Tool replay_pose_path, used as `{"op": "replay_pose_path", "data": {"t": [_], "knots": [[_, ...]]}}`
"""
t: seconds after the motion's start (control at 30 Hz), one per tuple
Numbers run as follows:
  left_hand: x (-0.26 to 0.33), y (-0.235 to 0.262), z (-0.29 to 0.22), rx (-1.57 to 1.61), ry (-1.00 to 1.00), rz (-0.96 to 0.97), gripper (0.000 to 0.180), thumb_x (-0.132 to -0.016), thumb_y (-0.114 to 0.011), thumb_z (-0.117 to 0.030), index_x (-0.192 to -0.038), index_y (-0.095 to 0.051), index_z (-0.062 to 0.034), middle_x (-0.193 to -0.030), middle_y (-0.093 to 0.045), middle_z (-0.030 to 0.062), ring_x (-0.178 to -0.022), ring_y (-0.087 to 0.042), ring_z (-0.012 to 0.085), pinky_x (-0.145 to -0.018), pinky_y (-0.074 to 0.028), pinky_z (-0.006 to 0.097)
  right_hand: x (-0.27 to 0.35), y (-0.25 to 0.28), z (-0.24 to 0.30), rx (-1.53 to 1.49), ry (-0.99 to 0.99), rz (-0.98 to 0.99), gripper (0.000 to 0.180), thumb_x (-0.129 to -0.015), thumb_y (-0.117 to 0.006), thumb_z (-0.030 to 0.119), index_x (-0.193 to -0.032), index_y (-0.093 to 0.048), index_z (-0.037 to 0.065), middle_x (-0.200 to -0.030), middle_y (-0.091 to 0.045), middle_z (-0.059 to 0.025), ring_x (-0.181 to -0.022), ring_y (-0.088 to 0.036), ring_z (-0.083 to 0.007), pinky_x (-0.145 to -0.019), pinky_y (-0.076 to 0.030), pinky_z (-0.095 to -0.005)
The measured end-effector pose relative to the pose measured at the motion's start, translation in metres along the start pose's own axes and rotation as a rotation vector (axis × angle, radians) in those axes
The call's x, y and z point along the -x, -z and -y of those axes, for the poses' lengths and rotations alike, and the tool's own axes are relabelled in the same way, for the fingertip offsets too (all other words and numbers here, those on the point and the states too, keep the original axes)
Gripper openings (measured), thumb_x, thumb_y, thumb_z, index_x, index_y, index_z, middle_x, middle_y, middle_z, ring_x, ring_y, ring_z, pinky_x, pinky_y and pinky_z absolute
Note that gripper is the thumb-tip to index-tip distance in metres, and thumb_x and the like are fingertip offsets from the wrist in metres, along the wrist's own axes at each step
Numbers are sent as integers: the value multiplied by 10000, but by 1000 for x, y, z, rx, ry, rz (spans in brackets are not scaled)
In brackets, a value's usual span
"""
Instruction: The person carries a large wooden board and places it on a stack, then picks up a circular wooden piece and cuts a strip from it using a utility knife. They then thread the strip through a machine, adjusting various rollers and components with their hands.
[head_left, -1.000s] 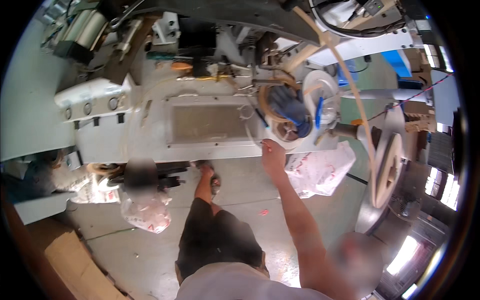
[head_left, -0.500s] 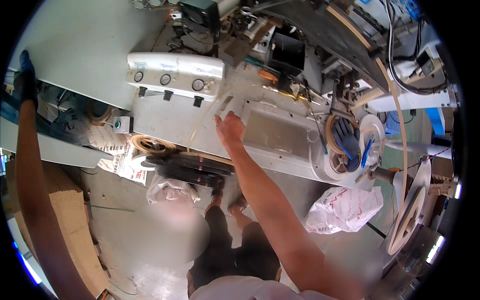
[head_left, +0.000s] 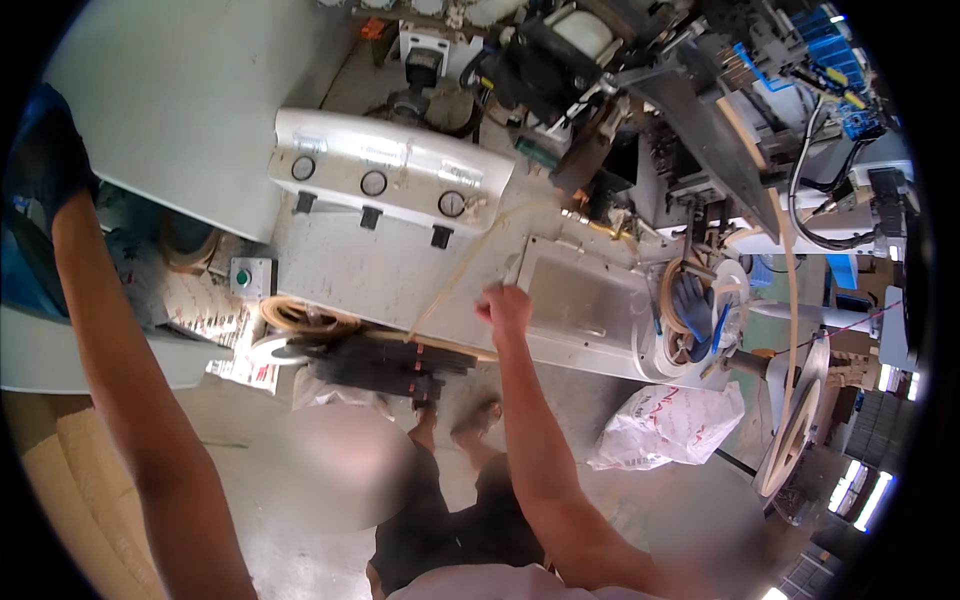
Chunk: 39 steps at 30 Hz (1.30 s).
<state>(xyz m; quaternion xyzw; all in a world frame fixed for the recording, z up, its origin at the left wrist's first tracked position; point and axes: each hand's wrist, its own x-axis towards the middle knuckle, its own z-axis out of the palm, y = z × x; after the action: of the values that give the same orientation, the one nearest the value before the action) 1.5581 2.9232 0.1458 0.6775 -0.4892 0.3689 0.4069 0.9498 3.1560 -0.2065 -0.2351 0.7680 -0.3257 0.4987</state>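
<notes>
My left hand (head_left: pixel 48 150), in a dark blue glove, is at the far left beside the edge of a large pale panel (head_left: pixel 170 110). Shadow and the picture's rim hide its fingers. My bare right hand (head_left: pixel 505 308) is closed, fingers curled, over the white machine bench by the left end of a framed rectangular window (head_left: pixel 580 290). Whatever it may hold cannot be made out. A thin yellowish tube (head_left: pixel 455 275) curves across the bench just left of that hand.
A white housing with round gauges (head_left: pixel 390 170) stands behind the bench. Farther right lie a blue-grey glove (head_left: pixel 692 302) and coiled strip. A white printed sack (head_left: pixel 668 425) sits below, near a large reel (head_left: pixel 800 420). A green-button box (head_left: pixel 250 278) and dark bundled strips (head_left: pixel 385 365) are at left.
The view has shifted, so the bench appears lower and farther right. My left gloved hand looks larger and closer. My right hand stays closed near the window's left end, slightly nearer the bench's front edge.
</notes>
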Motion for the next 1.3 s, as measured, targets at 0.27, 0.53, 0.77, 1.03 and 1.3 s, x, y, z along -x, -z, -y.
{"op": "replay_pose_path", "data": {"t": [0.27,0.53,0.77,1.03,1.3], "knots": [[30,62,-157,470,417,-304,501,-861,-738,-481,-970,-715,8,-804,-720,171,-712,-701,270,-672,-546,362,157,123,101,-259,357,-68,190,-889,-538,-44,-1067,-605,-32,-761,-615,-70,-564,-600,-147,-498,-505,-269],[28,75,-182,533,518,-233,489,-886,-741,-403,-1073,-649,40,-920,-710,197,-796,-702,277,-740,-553,373,250,218,278,118,704,-271,227,-917,-613,33,-1132,-652,-29,-690,-580,23,-527,-505,-53,-464,-397,-217],[23,87,-180,528,503,-229,478,-887,-724,-426,-1077,-650,7,-894,-698,198,-790,-694,333,-713,-547,387,265,197,417,393,942,-209,134,-925,-640,97,-972,-660,-27,-649,-584,12,-507,-519,-49,-455,-401,-219],[66,136,-241,548,338,-321,236,-931,-611,-54,-1140,-695,17,-1128,-712,179,-975,-709,299,-878,-554,385,139,98,536,1008,1373,-138,132,-822,-580,125,-848,-687,50,-824,-673,-182,-801,-650,-402,-723,-529,-459],[87,-52,-389,735,-166,454,369,-775,-757,-411,-912,-727,-70,-984,-702,114,-1212,-543,337,-1064,-378,507,4,35,578,1229,1310,-57,102,-771,-576,100,-769,-670,62,-807,-679,-187,-818,-653,-407,-723,-530,-487]]}}
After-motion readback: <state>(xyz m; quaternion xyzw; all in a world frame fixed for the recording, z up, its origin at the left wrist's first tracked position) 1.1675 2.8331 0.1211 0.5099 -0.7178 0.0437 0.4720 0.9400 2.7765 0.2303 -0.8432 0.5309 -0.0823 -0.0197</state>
